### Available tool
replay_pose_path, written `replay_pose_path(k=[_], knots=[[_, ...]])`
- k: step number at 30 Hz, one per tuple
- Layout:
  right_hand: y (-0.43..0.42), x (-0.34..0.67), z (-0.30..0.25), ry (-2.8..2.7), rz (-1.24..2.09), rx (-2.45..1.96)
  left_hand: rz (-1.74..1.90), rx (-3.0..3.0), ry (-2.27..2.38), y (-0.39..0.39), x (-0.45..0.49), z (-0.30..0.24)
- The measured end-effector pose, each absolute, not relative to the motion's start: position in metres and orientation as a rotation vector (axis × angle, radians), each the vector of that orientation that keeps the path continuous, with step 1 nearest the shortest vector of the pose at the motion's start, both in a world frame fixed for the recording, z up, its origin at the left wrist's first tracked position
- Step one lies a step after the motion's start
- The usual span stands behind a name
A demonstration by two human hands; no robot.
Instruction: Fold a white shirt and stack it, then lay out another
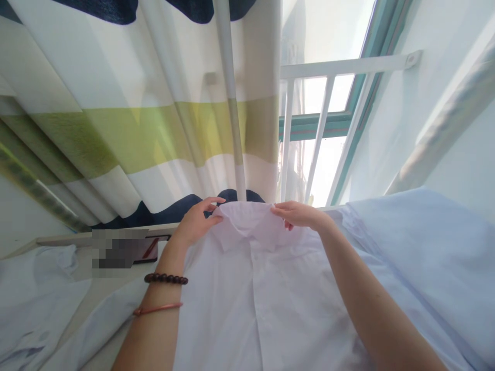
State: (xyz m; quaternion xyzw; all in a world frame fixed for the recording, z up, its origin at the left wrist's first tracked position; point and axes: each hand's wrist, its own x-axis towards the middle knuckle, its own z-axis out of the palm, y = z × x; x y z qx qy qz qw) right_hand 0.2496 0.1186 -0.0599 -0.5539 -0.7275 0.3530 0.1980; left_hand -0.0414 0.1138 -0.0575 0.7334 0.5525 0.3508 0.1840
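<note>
A white button-up shirt (266, 299) lies flat in front of me, its collar (247, 221) at the far end. My left hand (195, 222) pinches the left side of the collar, thumb and fingers closed on the cloth. My right hand (297, 214) grips the collar's right side the same way. On my left wrist are a dark bead bracelet and a thin red band.
Pale blue cloth (421, 247) lies to the right and more pale cloth (34, 293) to the left. A striped curtain (147, 129) hangs beyond the shirt, beside a window with white bars (320, 134). A dark object with a red edge (149, 250) lies at the surface's far left.
</note>
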Motion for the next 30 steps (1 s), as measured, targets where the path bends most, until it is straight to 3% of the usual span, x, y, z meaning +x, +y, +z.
replay_pose_path(k=[5, 12, 19, 27, 30], knots=[[0.117, 0.242, -0.064, -1.901, 1.152, -1.472, 0.8, 2.161, 1.43, 0.105, -0.043, -0.055], [0.115, 0.238, -0.063, -1.846, 1.273, -1.271, 0.721, 1.85, 1.353, 0.093, -0.034, -0.045], [0.115, 0.23, -0.058, -1.658, 0.888, -1.383, 0.845, 1.886, 1.512, 0.103, -0.039, -0.051], [0.121, 0.218, -0.065, -1.83, 0.371, -1.393, 0.996, 2.164, 1.816, 0.11, -0.031, -0.052], [0.12, 0.217, -0.065, -1.818, 0.448, -1.331, 1.113, 2.103, 1.797, 0.112, -0.035, -0.055]])
